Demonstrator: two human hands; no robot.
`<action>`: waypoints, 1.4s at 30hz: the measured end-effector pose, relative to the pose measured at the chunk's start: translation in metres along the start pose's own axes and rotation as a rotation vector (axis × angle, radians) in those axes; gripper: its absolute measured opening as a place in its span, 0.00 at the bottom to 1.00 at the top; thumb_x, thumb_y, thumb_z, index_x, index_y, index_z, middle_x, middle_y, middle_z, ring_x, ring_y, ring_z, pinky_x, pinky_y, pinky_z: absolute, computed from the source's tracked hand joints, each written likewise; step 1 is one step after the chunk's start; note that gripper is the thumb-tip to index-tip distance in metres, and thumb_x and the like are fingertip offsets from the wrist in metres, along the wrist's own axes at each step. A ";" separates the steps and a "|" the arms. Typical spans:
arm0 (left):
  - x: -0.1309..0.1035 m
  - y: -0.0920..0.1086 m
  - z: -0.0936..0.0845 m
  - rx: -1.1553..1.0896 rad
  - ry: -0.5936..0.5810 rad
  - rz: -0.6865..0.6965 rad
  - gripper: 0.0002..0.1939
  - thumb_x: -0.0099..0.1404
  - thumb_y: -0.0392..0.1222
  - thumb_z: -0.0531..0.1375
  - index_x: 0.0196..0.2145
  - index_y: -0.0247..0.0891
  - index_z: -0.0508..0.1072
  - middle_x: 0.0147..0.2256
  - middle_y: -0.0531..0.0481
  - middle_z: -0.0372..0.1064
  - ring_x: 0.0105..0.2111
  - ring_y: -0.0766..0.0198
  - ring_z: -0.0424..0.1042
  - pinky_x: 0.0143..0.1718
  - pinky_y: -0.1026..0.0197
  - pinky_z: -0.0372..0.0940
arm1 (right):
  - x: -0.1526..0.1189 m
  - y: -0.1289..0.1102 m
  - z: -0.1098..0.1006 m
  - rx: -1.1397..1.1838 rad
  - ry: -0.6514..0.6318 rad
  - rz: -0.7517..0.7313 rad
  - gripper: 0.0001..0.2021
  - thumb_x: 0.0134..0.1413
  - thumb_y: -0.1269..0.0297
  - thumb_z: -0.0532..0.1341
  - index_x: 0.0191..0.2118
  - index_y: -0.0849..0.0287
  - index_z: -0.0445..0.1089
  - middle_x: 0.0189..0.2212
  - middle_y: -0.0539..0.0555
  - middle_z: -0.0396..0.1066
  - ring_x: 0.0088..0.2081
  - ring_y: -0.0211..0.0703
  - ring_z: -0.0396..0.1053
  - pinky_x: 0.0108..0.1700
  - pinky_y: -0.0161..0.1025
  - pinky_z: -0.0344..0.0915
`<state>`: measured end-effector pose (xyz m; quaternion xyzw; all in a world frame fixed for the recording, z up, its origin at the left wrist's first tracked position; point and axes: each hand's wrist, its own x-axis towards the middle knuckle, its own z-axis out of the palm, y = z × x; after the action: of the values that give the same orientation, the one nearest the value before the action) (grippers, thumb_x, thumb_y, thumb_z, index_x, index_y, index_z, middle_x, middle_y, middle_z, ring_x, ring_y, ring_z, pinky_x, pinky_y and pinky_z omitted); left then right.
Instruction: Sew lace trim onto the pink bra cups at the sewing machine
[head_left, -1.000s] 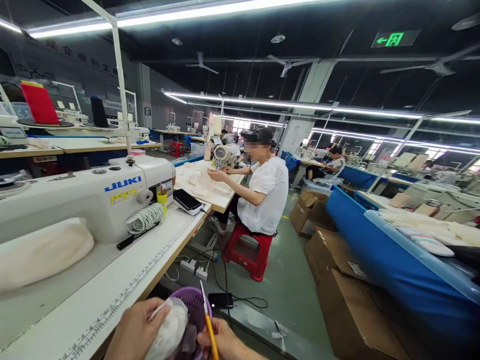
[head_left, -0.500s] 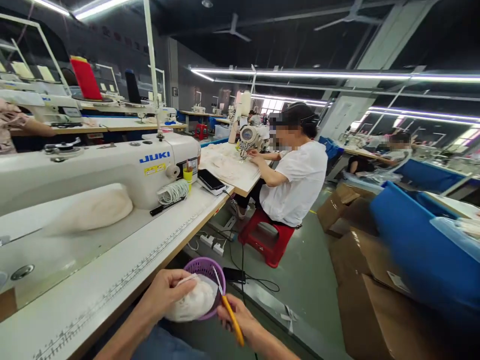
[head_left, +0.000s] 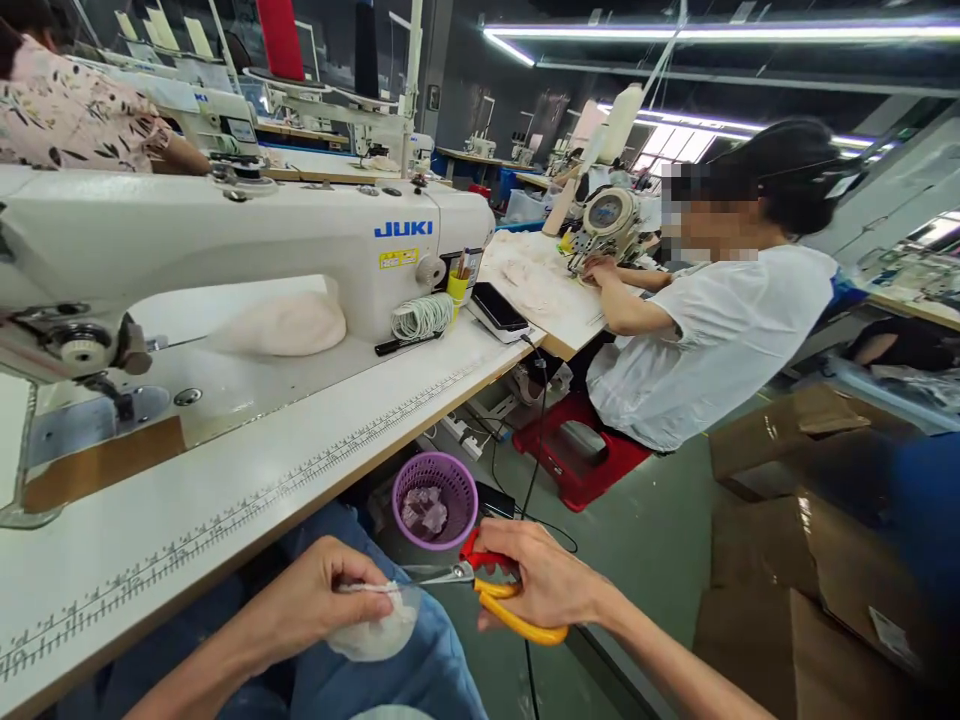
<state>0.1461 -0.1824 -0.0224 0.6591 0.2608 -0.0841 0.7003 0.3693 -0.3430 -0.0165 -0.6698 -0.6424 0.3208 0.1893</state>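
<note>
Between thumb and fingers, my left hand (head_left: 345, 590) pinches a rounded white fabric piece (head_left: 379, 628) above my lap. My right hand (head_left: 536, 580) grips a pair of scissors (head_left: 517, 610) with one red and one orange handle. The metal blades point left and meet the upper edge of the fabric piece; their tips are partly hidden there, so I cannot tell how far apart they are. Another pale piece (head_left: 391, 713) shows at the bottom edge, over my blue-clad legs.
A purple basket (head_left: 435, 460) with scraps stands on the floor beyond my hands. The sewing machine (head_left: 300, 225) and its table (head_left: 247, 510) run along the left. A co-worker in white (head_left: 720, 330) sits on a red stool (head_left: 577, 465); cardboard boxes (head_left: 780, 560) are at right.
The view has swung right-to-left, bringing more of the sewing machine in. The scissors went from upright beside the fabric to lying level with blades at its edge. The fabric now sits clear of the basket.
</note>
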 end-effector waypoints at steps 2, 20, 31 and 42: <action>-0.005 -0.002 0.001 -0.003 -0.002 -0.012 0.12 0.52 0.46 0.63 0.26 0.33 0.81 0.21 0.50 0.70 0.23 0.66 0.61 0.25 0.66 0.53 | 0.006 -0.006 -0.001 -0.074 -0.044 -0.047 0.21 0.41 0.50 0.69 0.39 0.57 0.71 0.33 0.50 0.70 0.32 0.41 0.65 0.35 0.35 0.56; -0.013 -0.021 0.006 0.100 0.025 -0.005 0.17 0.56 0.48 0.59 0.25 0.30 0.78 0.18 0.56 0.50 0.21 0.70 0.48 0.21 0.65 0.42 | 0.015 -0.018 -0.006 -0.170 -0.165 -0.092 0.18 0.44 0.51 0.66 0.39 0.56 0.69 0.34 0.49 0.70 0.31 0.38 0.66 0.30 0.33 0.52; -0.017 -0.018 0.009 0.140 0.066 0.004 0.17 0.58 0.48 0.58 0.25 0.31 0.79 0.18 0.56 0.50 0.21 0.69 0.48 0.21 0.65 0.42 | 0.014 -0.019 -0.004 -0.201 -0.174 -0.101 0.18 0.49 0.48 0.64 0.39 0.55 0.70 0.29 0.48 0.69 0.27 0.36 0.63 0.27 0.33 0.49; -0.019 -0.018 0.009 0.122 0.074 -0.017 0.17 0.58 0.48 0.58 0.25 0.31 0.78 0.18 0.57 0.50 0.21 0.70 0.48 0.21 0.65 0.42 | 0.015 -0.022 -0.004 -0.196 -0.172 -0.117 0.22 0.48 0.44 0.63 0.41 0.55 0.69 0.32 0.50 0.70 0.30 0.39 0.65 0.29 0.33 0.51</action>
<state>0.1235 -0.1976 -0.0293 0.7012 0.2862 -0.0815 0.6479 0.3552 -0.3257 -0.0021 -0.6167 -0.7223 0.3012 0.0858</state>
